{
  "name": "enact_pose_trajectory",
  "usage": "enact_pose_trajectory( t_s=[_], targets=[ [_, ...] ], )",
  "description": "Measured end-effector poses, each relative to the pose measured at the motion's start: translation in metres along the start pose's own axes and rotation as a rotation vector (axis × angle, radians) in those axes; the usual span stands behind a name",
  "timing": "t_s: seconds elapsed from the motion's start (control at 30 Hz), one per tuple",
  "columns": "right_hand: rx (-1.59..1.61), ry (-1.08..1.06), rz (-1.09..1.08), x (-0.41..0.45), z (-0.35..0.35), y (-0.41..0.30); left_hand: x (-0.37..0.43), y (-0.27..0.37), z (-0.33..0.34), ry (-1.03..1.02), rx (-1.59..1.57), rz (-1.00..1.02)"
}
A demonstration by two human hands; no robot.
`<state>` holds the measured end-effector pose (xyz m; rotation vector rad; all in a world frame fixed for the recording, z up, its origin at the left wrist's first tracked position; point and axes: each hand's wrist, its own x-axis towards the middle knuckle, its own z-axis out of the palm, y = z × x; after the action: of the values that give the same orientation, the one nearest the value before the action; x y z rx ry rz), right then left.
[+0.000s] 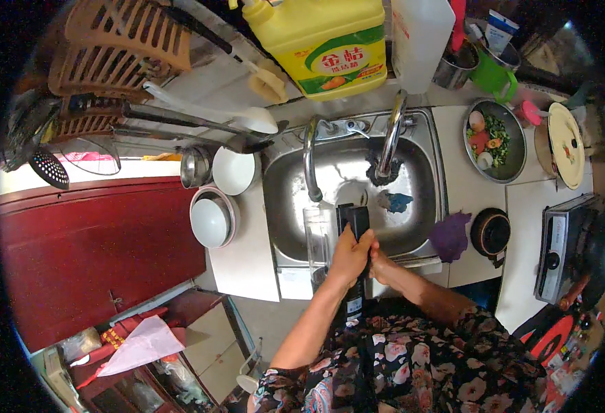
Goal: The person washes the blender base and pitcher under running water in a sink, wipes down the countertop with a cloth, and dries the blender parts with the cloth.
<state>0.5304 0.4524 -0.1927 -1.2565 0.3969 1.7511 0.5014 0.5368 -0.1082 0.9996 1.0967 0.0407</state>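
Note:
My left hand point(351, 255) grips a long black plastic part point(355, 223) over the front of the sink. My right hand point(380, 264) is against its right side, curled around it, with its fingers partly hidden. Close to the left of the black part is a clear container point(318, 232), its upper end under the mouth of the left chrome faucet point(310, 155). Whether the container and the black part are joined is hidden. The steel sink basin point(292, 170) lies beneath, with a blue cloth point(399, 202) on its floor.
White bowls point(234, 170) stand left of the sink. A second faucet point(392, 134) reaches over the basin. To the right lie a purple cloth point(451, 236), a dark round lid point(490, 232), a metal bowl of chopped greens point(514, 170) and a gas stove point(553, 258). A yellow jug point(328, 51) stands behind.

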Motion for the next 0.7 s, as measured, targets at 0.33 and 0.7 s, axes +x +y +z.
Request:
enact_pose_trajectory(
  t_s=[0.33, 0.7],
  targets=[
    [0.161, -0.248, -0.072, 0.053, 0.0, -0.001, 0.027, -0.029, 0.021, 0.2, 0.544, 0.192],
    [0.118, -0.294, -0.144, 0.063, 0.016, -0.034, 0.083, -0.052, 0.019, 0.328, 0.63, 0.313]
  ],
)
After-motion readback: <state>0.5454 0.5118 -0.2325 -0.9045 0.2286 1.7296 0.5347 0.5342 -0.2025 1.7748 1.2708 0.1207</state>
